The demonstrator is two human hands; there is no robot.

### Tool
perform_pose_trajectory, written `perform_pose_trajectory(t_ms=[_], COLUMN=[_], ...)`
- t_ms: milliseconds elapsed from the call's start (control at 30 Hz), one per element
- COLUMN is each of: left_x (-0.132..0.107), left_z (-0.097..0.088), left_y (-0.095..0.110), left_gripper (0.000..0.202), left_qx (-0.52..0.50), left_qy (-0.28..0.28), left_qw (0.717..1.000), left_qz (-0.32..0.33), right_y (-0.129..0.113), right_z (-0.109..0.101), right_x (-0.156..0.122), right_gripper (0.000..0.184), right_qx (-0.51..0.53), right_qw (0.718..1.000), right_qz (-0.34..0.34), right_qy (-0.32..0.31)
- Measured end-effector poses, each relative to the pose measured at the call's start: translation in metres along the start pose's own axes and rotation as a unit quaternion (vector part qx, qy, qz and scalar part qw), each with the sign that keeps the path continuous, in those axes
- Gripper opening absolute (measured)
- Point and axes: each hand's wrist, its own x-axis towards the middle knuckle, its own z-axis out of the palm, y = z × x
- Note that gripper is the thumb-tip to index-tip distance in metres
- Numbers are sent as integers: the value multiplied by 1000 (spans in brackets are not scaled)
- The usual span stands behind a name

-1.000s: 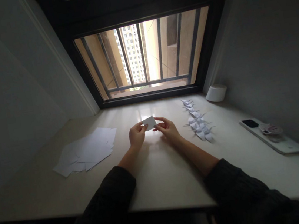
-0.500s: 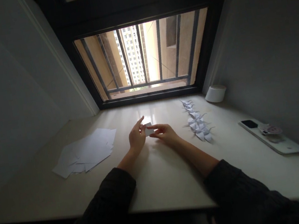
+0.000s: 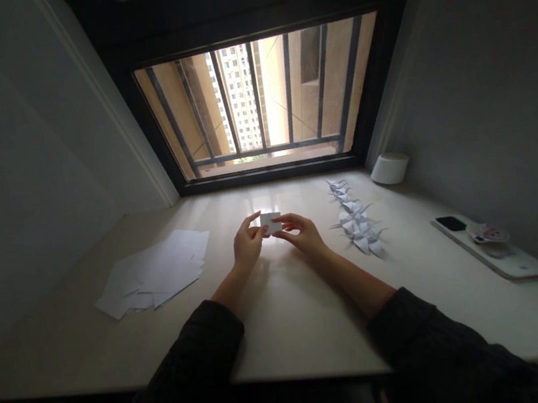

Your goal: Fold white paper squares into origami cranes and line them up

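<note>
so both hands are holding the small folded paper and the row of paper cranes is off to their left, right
Not quite. In the head view the paper cranes lie to the right of the hands; loose sheets lie on the left. The left hand and right hand do both hold the small folded paper.

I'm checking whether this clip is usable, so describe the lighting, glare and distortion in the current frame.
Head view: strongly backlit by the window, so walls and sleeves go nearly black; a pale glare patch on the desk below the sill; the folded paper pinched between left hand and right hand is readable; wide-angle distortion splays the window frame; no obvious motion blur.
</note>
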Motion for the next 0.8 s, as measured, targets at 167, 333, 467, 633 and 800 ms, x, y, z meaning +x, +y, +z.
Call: perform_pose_trajectory(t_ms=[167,333,467,633,800], left_x=[-1,-2,-4,-5,-6], left_z=[-2,-3,-4,-4,-3], left_y=[-1,3,7,11,11], left_gripper=[40,37,36,36,35], left_qx=[43,113,127,139,152], left_qy=[19,26,40,45,40], left_qw=[999,993,990,988,986], left_qz=[8,37,42,50,63], right_y=[-3,-3,-2,-2,-4], right_z=[-3,-6,-6,-5,-3], right_x=[1,1,1,1,0], right_gripper=[38,42,41,39,34], right_qx=[-27,-45,-36,-23,-18], right_qw=[999,997,997,998,998], right_qz=[-18,-34,-34,-12,5], right_qy=[-17,-55,-60,-61,-56])
